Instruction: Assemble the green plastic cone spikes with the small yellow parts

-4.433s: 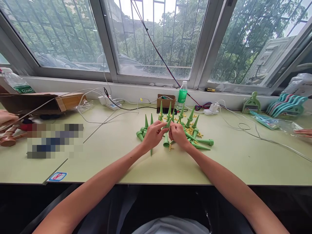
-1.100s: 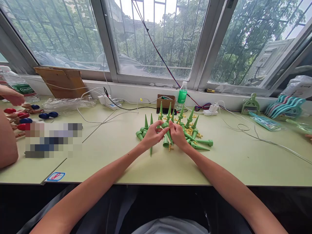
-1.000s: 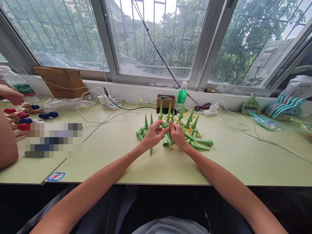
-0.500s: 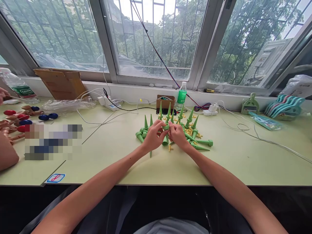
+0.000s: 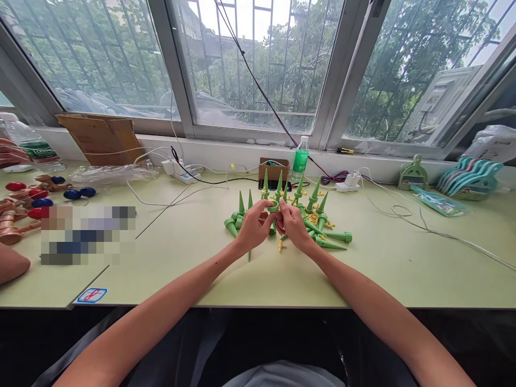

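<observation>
My left hand (image 5: 255, 221) is closed, thumb and forefinger pinching a round green plastic cap (image 5: 273, 207) with its hollow side turned up. Against the cap's right edge my right hand (image 5: 291, 219) is closed in a pinch; whatever its fingertips hold is hidden. Behind both hands stand several green plant-watering spikes (image 5: 313, 196), points up. More green spikes lie on their sides, one of them a long spike (image 5: 330, 244) right of my hand. Small yellow valves (image 5: 312, 217) form a pile among them, and a single yellow valve (image 5: 281, 245) lies nearer me.
Behind the spikes are a small cardboard box (image 5: 274, 169) and a green-labelled bottle (image 5: 300, 158). White cables (image 5: 407, 209) cross the table on the right. At far left, another person's arm (image 5: 12, 267) is beside wooden toys (image 5: 12, 226) with red and blue balls.
The green cap has tilted in my fingers, so its opening shows more. My right fingers have shifted slightly. At far left, the other person's hand has moved up toward the bottle.
</observation>
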Available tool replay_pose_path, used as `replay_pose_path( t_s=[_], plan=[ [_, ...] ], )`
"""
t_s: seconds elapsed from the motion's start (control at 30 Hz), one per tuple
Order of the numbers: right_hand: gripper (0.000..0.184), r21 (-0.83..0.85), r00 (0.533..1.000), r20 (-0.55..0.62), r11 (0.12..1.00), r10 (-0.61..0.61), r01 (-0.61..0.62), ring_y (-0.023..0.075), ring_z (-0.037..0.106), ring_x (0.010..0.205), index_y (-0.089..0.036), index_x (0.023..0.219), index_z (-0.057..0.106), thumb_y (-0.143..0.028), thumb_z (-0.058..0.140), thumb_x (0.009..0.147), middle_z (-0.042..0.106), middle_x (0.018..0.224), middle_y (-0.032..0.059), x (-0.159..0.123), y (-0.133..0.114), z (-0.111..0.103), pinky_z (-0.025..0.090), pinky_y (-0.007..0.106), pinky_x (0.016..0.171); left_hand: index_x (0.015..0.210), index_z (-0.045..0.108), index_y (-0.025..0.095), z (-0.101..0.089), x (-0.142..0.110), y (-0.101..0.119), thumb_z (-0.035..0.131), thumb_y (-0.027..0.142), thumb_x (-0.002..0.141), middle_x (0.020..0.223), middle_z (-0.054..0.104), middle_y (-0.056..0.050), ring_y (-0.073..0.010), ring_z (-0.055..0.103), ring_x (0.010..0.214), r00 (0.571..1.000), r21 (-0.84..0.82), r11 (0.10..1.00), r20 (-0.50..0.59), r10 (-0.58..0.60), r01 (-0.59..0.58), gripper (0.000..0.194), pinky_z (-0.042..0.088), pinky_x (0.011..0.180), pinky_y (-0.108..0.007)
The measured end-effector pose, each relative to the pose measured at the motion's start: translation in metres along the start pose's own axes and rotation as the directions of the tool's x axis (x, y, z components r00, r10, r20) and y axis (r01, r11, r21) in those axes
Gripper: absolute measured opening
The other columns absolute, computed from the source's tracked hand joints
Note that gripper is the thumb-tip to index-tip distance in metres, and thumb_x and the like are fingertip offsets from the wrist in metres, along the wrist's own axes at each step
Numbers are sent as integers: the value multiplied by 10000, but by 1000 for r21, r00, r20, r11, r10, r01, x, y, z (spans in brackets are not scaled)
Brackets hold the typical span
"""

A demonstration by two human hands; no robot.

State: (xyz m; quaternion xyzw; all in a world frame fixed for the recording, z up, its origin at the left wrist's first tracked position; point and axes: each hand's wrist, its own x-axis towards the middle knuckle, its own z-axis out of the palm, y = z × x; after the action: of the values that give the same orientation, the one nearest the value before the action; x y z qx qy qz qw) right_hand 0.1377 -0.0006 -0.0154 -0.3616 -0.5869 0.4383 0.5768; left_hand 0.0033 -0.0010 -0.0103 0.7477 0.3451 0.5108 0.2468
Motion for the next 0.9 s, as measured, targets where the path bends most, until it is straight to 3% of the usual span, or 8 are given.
replay_pose_path(
  t_s=[0.1, 0.27, 0.57, 0.9],
  plan=[
    [542, 50, 999, 25, 999, 19, -21, 94, 378, 294, -224, 554, 377, -650, 433, 885, 352, 394, -66, 1, 0, -1, 265, 253, 323, 965, 537, 189, 1, 0, -1, 543, 336, 882, 875, 570, -32, -61, 512, 547, 1000, -4, 1000, -3, -12, 12, 169, 457, 471, -176],
    [524, 158, 996, 54, 985, 67, -75, 85, 331, 297, -226, 545, 362, -612, 491, 875, 330, 401, -70, 2, 1, 0, 261, 254, 314, 937, 549, 192, 1, -1, -1, 531, 309, 888, 911, 551, -33, -67, 534, 582, 998, 33, 997, -21, 64, -64, 128, 455, 472, -172],
    [519, 187, 992, 50, 975, 117, -124, 87, 265, 301, -231, 489, 309, -491, 485, 903, 293, 362, -58, 3, 5, -1, 242, 263, 323, 921, 555, 200, 1, -3, -1, 492, 278, 907, 903, 533, -31, -62, 487, 593, 988, 86, 984, 28, 151, -153, 102, 447, 497, -157],
    [526, 263, 994, 8, 959, 108, -106, 80, 303, 322, -221, 525, 349, -585, 487, 879, 327, 398, -61, 5, 7, 4, 269, 236, 301, 957, 545, 202, 2, -3, -2, 475, 267, 917, 932, 512, -31, -55, 498, 601, 988, 82, 984, -5, 157, -156, 104, 452, 495, -151]
  ],
)
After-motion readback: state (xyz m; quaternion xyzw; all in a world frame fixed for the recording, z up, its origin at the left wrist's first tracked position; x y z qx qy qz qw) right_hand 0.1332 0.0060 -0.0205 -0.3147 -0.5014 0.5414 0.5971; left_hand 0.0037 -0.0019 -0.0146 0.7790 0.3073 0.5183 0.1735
